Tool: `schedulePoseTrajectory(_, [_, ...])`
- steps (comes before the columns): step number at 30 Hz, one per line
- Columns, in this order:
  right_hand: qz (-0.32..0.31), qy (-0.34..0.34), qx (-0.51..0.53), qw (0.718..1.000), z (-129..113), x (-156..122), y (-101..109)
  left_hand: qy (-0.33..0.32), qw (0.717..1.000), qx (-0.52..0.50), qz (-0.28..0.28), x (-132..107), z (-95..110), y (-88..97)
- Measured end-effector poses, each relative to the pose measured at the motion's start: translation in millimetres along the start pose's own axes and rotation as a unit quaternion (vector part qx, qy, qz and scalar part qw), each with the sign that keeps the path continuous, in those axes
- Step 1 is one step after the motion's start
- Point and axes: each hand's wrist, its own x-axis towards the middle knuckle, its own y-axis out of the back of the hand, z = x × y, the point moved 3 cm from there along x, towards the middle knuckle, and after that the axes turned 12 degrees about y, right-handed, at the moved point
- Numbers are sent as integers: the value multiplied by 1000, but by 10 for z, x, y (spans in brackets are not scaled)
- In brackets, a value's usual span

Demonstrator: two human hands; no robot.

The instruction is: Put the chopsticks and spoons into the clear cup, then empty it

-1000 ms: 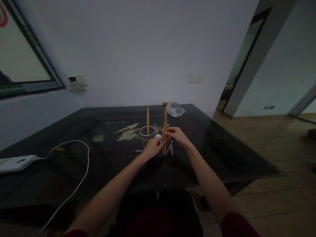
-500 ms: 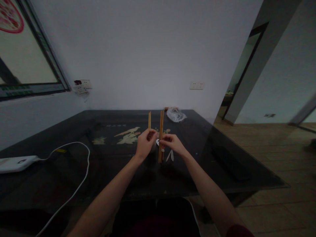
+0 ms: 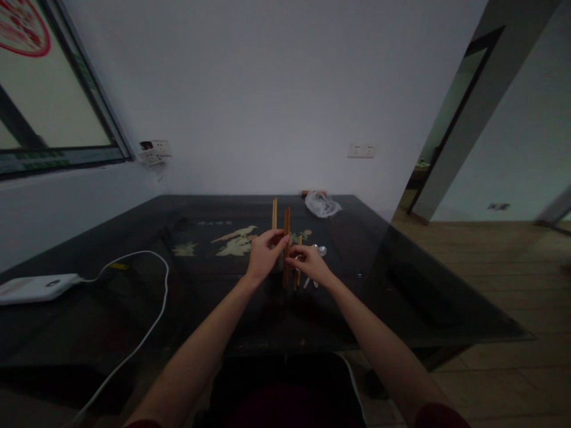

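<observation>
Several brown chopsticks (image 3: 286, 220) stand nearly upright between my hands, bunched together. My left hand (image 3: 264, 254) pinches them on the upper part, while the fingertips of my right hand (image 3: 313, 265) close on them lower down. Behind my left hand, paler chopsticks (image 3: 275, 213) stick up; their lower ends are hidden. More chopsticks (image 3: 297, 279) lie on the table, partly covered by my right hand. Just past that hand are shiny metal spoons (image 3: 322, 251), with their handles (image 3: 307, 283) showing on the near side.
The dark, glossy table (image 3: 370, 297) bears a bird-and-flower picture (image 3: 236, 244). A crumpled clear plastic bag (image 3: 322, 204) lies at the back. On the left, a white power bank (image 3: 40, 288) trails a white cable (image 3: 166, 285). A dark flat object (image 3: 423, 294) rests at the right.
My left hand has moved right and closed on the chopsticks that my right hand held. More of the spoons now shows beyond my right hand. The view has shifted slightly.
</observation>
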Motion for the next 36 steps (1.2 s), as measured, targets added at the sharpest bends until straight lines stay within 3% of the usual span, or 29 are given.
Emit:
schedulePoseTrajectory(17, [-20,16,-18,1000,3,4,-14,-19,999,48,-15,35,1,59])
schedulePoseTrajectory(36, [-17,12,-13,1000,-31,2,0,37,998,-5,-52,68,4,75])
